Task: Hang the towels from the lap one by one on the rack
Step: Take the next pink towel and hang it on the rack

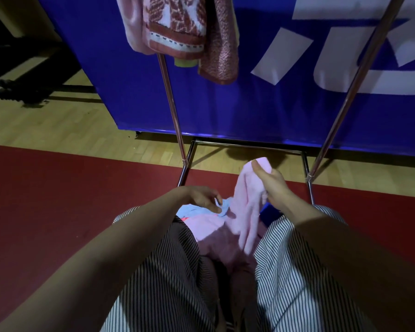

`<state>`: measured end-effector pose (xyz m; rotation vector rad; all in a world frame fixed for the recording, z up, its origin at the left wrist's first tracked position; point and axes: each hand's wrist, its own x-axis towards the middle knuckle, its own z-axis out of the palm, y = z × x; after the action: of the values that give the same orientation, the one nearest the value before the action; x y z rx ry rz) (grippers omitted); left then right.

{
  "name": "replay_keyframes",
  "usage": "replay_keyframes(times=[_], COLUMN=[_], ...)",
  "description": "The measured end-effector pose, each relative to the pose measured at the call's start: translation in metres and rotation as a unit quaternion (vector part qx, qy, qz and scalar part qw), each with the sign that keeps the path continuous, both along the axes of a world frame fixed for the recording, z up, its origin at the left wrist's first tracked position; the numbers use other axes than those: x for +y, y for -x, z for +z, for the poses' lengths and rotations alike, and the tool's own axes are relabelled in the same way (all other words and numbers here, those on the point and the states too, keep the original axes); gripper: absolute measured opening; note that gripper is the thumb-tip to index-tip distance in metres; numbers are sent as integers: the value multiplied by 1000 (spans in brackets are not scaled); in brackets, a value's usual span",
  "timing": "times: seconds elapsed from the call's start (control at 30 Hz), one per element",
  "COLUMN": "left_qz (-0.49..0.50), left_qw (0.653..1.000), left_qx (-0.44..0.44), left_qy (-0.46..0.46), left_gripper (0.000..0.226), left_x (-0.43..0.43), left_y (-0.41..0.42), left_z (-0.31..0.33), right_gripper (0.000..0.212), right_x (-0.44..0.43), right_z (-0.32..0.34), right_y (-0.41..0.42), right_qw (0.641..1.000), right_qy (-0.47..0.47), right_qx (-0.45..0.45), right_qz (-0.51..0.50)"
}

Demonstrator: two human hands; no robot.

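One pink towel (247, 207) bunched in your right hand (272, 185); left hand (205, 198) fingers pinch the blue towel (189, 210). Risk: lifting drags both off your lap.

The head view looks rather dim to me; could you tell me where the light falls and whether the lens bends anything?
Head view: dim overall; the brightest patches are the white lettering and wooden floor. The lap and forearms sit in shade, while the right hand lifting the pink towel stays readable. Wide-angle stretch splays the rack poles outward. The left hand looks slightly soft.
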<state>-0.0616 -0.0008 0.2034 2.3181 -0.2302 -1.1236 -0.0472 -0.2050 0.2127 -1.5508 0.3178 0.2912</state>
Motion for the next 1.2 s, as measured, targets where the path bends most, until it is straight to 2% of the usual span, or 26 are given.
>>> replay_keyframes(times=[0.07,0.13,0.2,0.27,0.33,0.4,0.47,0.57,0.67,0.77,0.83,0.93,1.0,1.07,1.2], left_qz=[43,76,84,91,91,85,48,4,17,52,65,83,89,100,157], left_qw=[996,978,966,968,971,978,991,999,996,991,986,975,966,968,960], left_qx=[-44,-68,-80,-78,-76,-76,-84,-34,-13,-35,-61,-124,-159,-158,-182], left_qy=[67,181,230,219,207,174,93,-35,-83,-118,-142,-167,-183,-168,-143], left_gripper=[55,59,37,2,12,9,15,22,36,42,41,23,12,16,27], left_x=[-4,-10,-17,-22,-21,-18,-13,-1,15,29,35,48,55,61,63], left_y=[2,2,1,1,1,3,3,4,3,1,-1,-6,-6,-5,-6], left_z=[1,6,11,14,10,7,1,-9,-14,-10,-5,-1,2,4,12], right_gripper=[32,24,30,39,37,38,36,28,29,26,28,22,17,14,33], right_x=[0,3,6,7,5,2,-2,-9,-15,-19,-21,-25,-27,-29,-30], right_z=[0,1,0,-1,2,3,3,8,10,6,5,2,-1,-7,-21], right_y=[2,6,9,8,7,5,3,1,0,0,0,-1,0,0,-3], right_qw=[999,996,994,995,997,998,999,996,993,996,996,997,997,992,976], right_qy=[-22,-32,-17,-16,-32,-34,-41,-64,-67,-43,-32,-25,22,104,196], right_qx=[6,14,19,25,22,21,26,31,26,16,12,-2,-30,-59,-84], right_qz=[32,80,107,97,71,38,-3,-56,-88,-81,-77,-76,-69,-50,-32])
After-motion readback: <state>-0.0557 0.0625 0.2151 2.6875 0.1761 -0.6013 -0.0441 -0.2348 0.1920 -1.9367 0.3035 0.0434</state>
